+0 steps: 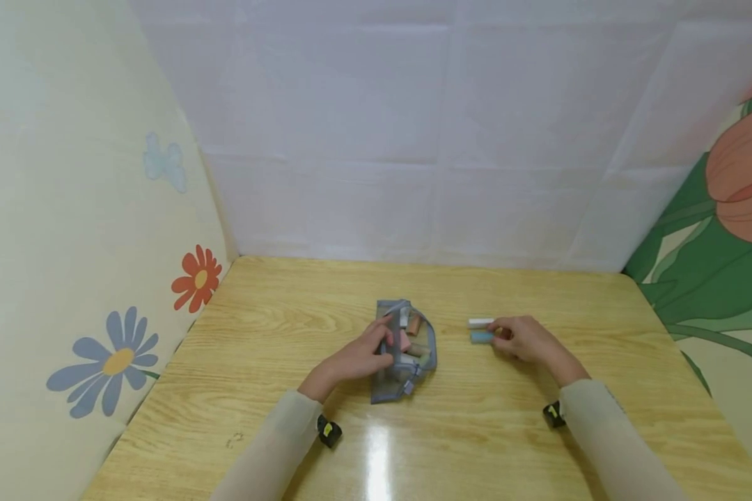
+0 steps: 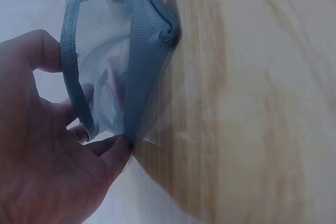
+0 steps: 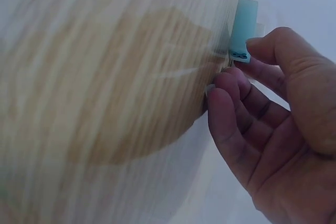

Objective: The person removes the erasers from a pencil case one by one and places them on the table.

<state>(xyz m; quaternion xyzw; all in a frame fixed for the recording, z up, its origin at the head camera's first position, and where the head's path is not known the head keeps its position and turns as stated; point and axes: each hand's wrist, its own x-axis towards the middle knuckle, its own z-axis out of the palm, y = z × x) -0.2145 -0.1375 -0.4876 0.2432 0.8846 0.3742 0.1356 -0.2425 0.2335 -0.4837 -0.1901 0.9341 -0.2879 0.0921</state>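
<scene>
A grey mesh pouch (image 1: 432, 348) lies on the table, with several small coloured blocks (image 1: 415, 324) showing through its mesh. My left hand (image 1: 365, 353) holds the pouch's near-left side; in the left wrist view, fingers and thumb bend around the bound edge of the mesh (image 2: 70, 61). To the right, a white block (image 1: 479, 323) and a light blue block (image 1: 481, 337) lie side by side. My right hand (image 1: 523, 339) pinches the near end of the blue block (image 3: 244, 27) between thumb and finger, the other fingers curled below. The white block is mostly hidden in the right wrist view.
The wood-grain table (image 1: 276, 313) carries the pouch and blocks. A white cloth backdrop (image 1: 351, 139) hangs behind it. Flower-printed sheets (image 1: 69, 243) stand at left and right. A dark wrist camera (image 1: 329, 431) sits under each forearm.
</scene>
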